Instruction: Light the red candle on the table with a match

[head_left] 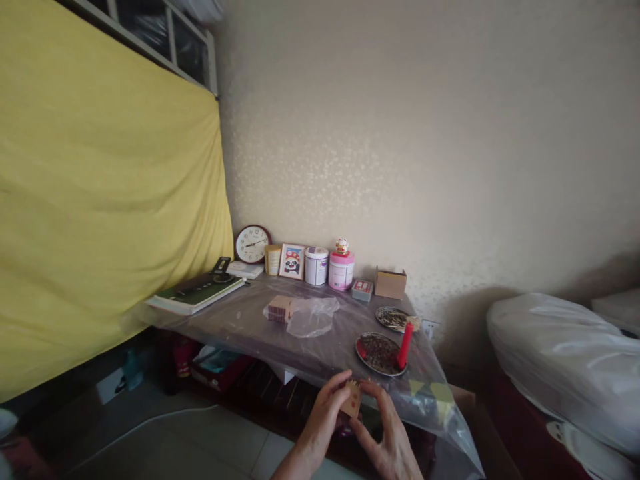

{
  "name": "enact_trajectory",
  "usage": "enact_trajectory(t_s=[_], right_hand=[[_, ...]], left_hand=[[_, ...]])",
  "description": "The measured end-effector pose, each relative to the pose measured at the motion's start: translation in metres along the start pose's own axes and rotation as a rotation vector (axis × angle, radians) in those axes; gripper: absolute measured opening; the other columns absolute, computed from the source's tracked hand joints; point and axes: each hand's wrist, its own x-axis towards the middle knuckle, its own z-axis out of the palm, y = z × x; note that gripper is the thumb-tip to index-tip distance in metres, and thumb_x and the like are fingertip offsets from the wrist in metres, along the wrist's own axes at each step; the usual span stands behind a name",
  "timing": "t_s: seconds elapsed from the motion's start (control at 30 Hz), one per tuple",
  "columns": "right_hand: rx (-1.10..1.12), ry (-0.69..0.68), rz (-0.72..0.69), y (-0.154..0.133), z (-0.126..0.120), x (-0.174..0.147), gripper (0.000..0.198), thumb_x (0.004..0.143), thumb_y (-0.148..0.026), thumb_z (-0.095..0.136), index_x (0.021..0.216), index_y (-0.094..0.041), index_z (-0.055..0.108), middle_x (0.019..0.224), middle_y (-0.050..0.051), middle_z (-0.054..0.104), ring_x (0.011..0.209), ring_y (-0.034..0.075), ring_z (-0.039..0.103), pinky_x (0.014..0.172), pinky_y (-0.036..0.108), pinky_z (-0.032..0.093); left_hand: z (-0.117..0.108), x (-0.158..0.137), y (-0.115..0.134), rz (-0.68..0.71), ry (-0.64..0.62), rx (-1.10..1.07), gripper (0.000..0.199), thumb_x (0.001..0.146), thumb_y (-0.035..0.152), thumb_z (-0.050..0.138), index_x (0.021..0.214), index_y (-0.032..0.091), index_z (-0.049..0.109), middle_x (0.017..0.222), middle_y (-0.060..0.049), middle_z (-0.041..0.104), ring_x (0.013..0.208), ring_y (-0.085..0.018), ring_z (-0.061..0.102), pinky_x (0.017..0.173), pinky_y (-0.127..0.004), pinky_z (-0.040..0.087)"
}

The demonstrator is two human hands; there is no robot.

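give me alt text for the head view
A left hand and a right hand hold a small tan box at the near edge of a plastic-covered table. On it are a red candle on a round plate and, farther back, a clock, a framed panda picture and two canisters.

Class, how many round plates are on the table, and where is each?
2. The nearer plate holds dark bits, with a red candle at its right side; the farther plate lies just behind, holding thin sticks.
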Motion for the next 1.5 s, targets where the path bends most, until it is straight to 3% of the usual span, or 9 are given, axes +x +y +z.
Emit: enact_trajectory(t_s=[0.37,0.73,1.07,1.27,1.5], right_hand=[[0.054,-0.061,0.041,0.001,-0.003,-0.002,0.044,0.082,-0.039,0.054,0.122,-0.024,0.041,0.125,0.007,0.052,0.119,0.024,0.047,0.1,0.038,0.039],[0.117,-0.072,0.079,-0.006,-0.011,0.001,0.036,0.083,-0.04,0.053,0.114,-0.022,0.045,0.116,0.008,0.056,0.111,0.023,0.052,0.097,0.036,0.041],[0.183,-0.075,0.168,-0.006,-0.015,-0.001,0.046,0.08,-0.047,0.054,0.115,-0.019,0.048,0.12,0.01,0.056,0.116,0.026,0.05,0.1,0.037,0.039],[0.199,-0.097,0.201,-0.007,-0.019,0.0,0.046,0.081,-0.05,0.052,0.115,-0.019,0.048,0.119,0.011,0.057,0.115,0.025,0.05,0.1,0.038,0.038],[0.21,-0.08,0.206,-0.005,-0.024,-0.002,0.044,0.082,-0.049,0.052,0.115,-0.02,0.048,0.12,0.01,0.057,0.115,0.025,0.05,0.1,0.04,0.037]], left_hand=[[-0.002,0.002,-0.001,0.014,-0.018,0.053,0.04,0.077,0.034,0.057,0.113,0.017,0.056,0.112,-0.01,0.059,0.101,-0.025,0.053,0.077,-0.031,0.046],[0.002,-0.001,0.0,0.019,-0.08,-0.007,0.031,0.078,0.032,0.056,0.105,0.016,0.056,0.092,-0.005,0.061,0.069,-0.015,0.058,0.058,-0.027,0.047],[-0.003,0.003,-0.004,0.008,-0.079,0.017,0.029,0.078,0.036,0.055,0.099,0.015,0.057,0.082,-0.003,0.062,0.067,-0.016,0.06,0.057,-0.026,0.045],[-0.004,0.004,-0.006,0.005,-0.083,0.002,0.031,0.081,0.036,0.052,0.104,0.017,0.053,0.087,-0.004,0.063,0.075,-0.017,0.062,0.059,-0.025,0.044],[-0.008,0.009,-0.011,0.004,-0.064,0.008,0.036,0.082,0.044,0.05,0.105,0.016,0.053,0.089,-0.005,0.064,0.064,-0.015,0.062,0.058,-0.025,0.043]])
